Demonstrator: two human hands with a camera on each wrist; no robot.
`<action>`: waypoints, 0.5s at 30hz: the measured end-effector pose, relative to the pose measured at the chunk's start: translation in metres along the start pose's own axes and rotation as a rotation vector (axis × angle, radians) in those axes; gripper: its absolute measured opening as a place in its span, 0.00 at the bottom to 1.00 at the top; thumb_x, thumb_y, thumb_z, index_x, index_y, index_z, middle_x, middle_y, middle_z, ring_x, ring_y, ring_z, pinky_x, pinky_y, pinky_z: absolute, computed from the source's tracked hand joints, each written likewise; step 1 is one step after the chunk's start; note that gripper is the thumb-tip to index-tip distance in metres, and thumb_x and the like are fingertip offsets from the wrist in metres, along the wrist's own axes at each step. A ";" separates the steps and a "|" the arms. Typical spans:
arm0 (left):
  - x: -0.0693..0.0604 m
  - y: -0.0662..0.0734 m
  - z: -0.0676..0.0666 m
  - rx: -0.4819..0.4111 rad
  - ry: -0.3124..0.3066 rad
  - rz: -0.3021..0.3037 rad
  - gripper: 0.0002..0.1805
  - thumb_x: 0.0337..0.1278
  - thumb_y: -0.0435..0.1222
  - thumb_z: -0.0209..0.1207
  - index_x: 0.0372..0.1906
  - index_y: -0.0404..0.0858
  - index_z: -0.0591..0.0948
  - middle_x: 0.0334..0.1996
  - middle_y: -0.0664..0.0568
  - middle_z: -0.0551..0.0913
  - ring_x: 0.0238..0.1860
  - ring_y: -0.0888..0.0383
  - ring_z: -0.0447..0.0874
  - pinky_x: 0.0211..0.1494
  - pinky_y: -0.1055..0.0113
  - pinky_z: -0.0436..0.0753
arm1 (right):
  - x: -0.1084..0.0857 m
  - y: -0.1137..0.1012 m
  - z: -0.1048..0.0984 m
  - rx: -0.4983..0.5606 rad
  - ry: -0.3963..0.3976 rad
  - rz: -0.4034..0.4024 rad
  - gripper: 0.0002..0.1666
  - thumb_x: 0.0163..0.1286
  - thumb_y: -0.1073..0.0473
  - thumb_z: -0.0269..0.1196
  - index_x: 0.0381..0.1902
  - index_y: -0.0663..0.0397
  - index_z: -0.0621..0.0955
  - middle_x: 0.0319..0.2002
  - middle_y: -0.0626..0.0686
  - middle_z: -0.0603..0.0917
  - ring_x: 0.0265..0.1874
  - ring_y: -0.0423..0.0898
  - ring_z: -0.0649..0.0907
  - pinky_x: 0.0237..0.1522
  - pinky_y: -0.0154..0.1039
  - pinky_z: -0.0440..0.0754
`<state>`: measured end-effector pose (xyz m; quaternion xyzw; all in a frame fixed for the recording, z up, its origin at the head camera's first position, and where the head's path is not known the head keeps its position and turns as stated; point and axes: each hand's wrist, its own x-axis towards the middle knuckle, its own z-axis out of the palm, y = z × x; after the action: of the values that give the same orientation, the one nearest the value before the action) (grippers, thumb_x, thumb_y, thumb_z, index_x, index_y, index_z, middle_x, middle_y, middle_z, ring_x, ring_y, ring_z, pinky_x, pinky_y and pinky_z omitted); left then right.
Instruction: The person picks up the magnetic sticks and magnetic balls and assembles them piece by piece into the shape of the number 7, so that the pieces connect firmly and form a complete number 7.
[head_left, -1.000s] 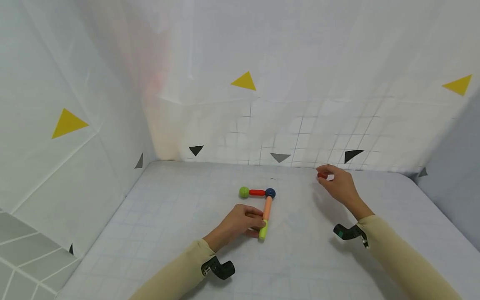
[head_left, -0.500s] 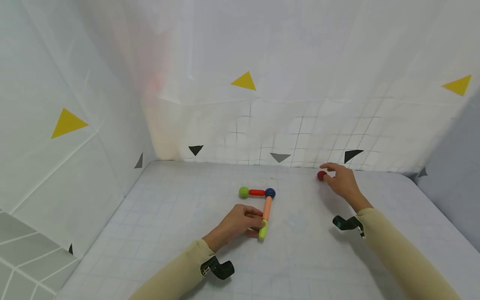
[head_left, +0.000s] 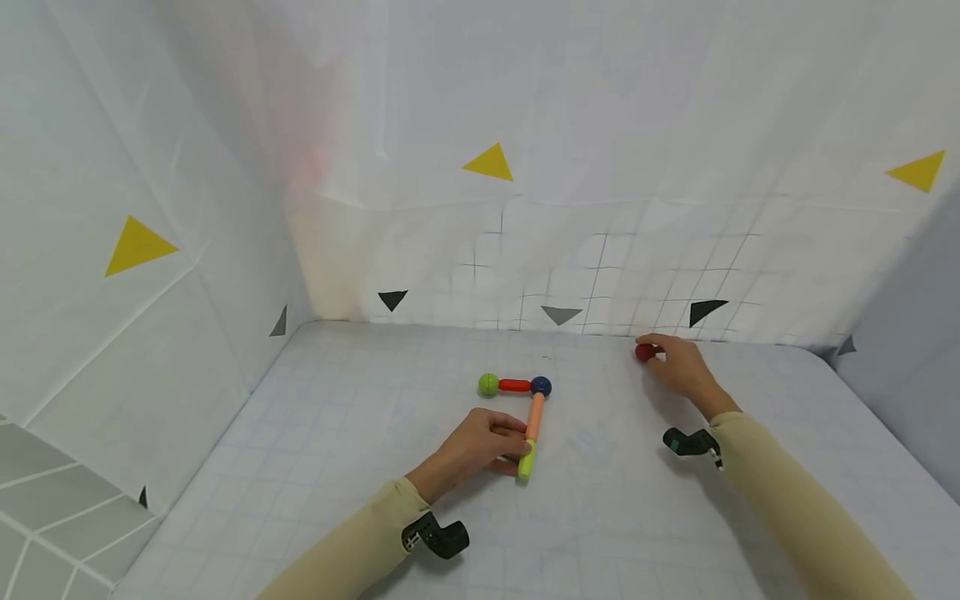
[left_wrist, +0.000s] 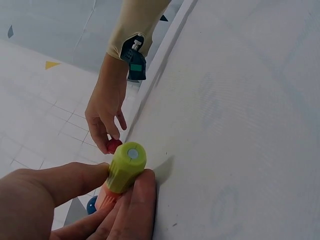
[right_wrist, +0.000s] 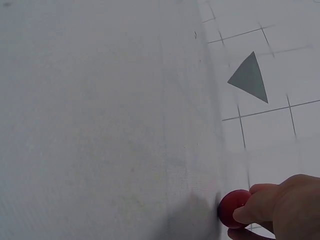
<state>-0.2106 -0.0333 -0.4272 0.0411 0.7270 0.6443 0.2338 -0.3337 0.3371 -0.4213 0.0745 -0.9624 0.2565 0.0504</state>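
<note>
My left hand (head_left: 480,443) pinches a yellow-green magnetic rod (head_left: 527,460) between thumb and fingers; the left wrist view shows the rod's end with a round metal tip. An orange rod (head_left: 535,415) joins it end to end and meets a dark blue ball (head_left: 541,386). From that ball a red rod (head_left: 514,385) runs left to a light green ball (head_left: 488,383). Near the table's far edge, my right hand (head_left: 681,367) holds a red ball (head_left: 644,352) with thumb and fingertips. In the right wrist view the thumb covers part of this red ball (right_wrist: 232,207).
A white table (head_left: 360,358) with a faint grid lies under everything. White sheets with yellow and dark triangles stand behind it and at both sides. Each sleeve carries a small black wrist camera (head_left: 442,535) at the cuff.
Half a second ago the right hand's fingers were spread from the red ball; now they have come down round it again. The left hand and the joined rods stay put.
</note>
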 end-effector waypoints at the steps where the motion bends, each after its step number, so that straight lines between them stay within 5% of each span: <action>1: 0.000 0.000 0.000 -0.002 0.000 0.000 0.17 0.61 0.28 0.71 0.55 0.30 0.84 0.40 0.46 0.87 0.40 0.52 0.88 0.42 0.59 0.89 | 0.000 0.001 0.001 0.007 0.000 0.005 0.24 0.72 0.73 0.57 0.65 0.67 0.79 0.62 0.75 0.77 0.61 0.72 0.75 0.60 0.68 0.74; 15: 0.001 0.000 0.000 -0.009 -0.005 0.001 0.17 0.61 0.28 0.71 0.55 0.30 0.84 0.40 0.45 0.87 0.41 0.52 0.88 0.42 0.58 0.89 | -0.004 0.000 0.000 0.059 0.010 0.036 0.21 0.72 0.68 0.65 0.61 0.66 0.78 0.57 0.72 0.79 0.56 0.69 0.77 0.55 0.63 0.80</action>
<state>-0.2111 -0.0326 -0.4276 0.0419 0.7235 0.6476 0.2353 -0.3302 0.3376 -0.4222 0.0572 -0.9554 0.2858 0.0481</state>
